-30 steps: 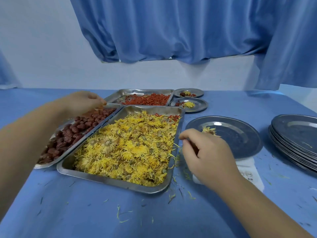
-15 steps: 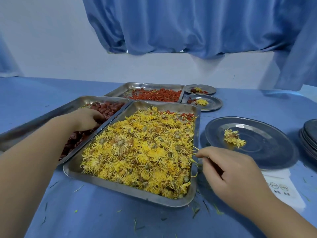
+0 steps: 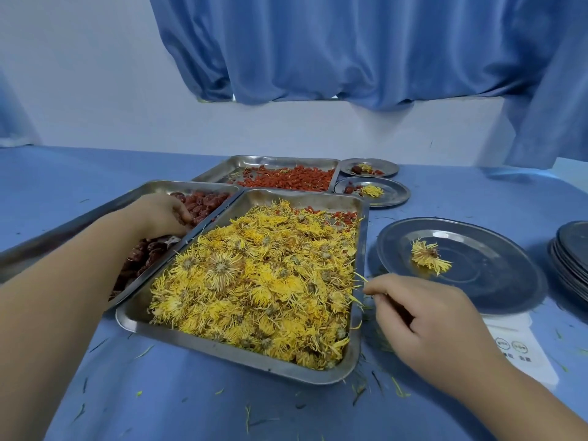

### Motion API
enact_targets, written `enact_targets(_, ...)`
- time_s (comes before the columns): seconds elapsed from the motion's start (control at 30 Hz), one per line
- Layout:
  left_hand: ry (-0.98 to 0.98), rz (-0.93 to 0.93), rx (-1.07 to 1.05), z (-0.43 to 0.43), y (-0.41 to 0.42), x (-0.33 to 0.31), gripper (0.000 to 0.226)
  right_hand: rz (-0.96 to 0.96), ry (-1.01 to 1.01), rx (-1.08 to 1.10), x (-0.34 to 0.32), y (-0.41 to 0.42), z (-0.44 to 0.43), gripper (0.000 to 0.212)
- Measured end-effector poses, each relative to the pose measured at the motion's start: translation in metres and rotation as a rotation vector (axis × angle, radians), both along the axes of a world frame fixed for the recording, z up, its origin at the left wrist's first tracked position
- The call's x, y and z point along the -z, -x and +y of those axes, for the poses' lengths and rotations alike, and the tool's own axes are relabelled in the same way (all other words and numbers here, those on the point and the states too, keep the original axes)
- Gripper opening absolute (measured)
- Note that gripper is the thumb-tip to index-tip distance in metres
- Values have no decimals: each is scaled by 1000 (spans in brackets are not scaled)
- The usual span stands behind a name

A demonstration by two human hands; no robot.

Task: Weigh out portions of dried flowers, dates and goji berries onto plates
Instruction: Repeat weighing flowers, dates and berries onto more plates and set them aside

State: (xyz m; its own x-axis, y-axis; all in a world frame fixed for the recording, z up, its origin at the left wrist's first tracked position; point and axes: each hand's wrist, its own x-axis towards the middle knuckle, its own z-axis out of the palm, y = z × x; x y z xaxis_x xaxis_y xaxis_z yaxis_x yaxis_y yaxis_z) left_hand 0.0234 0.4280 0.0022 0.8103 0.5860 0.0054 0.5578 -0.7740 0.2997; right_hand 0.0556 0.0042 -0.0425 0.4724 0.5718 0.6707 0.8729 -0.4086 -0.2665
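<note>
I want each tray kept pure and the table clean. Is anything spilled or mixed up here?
Yes. Red goji berries lie in the far right corner of the dried-flower tray, mixed in among the flowers. Loose yellow petals are scattered on the blue tablecloth around that tray's near right corner.

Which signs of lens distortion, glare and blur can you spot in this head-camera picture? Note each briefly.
Head view, distortion: the left forearm looks stretched at the frame edge; head view, glare: soft sheen on the plate and flower tray rim; head view, blur: the scale print is unreadable.
</note>
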Motion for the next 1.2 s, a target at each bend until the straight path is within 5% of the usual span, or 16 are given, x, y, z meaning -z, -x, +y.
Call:
enact_targets(0.27, 51, -285, 179, -72, -16, -43, 10, -2, -110, 65, -5, -8, -12, 16)
enact_targets(0.67, 261, -224, 672, -261, -66, -41, 26, 263, -502, 260, -15, -39, -50, 20)
enact_targets(0.9, 157, -111, 769, -304, -88, -25, 22, 296, -534, 285, -18, -43, -56, 17)
enact_targets(1.2, 134, -220, 642, -255, -93, -54, 11, 506, -622, 195, -31, -43, -52, 24)
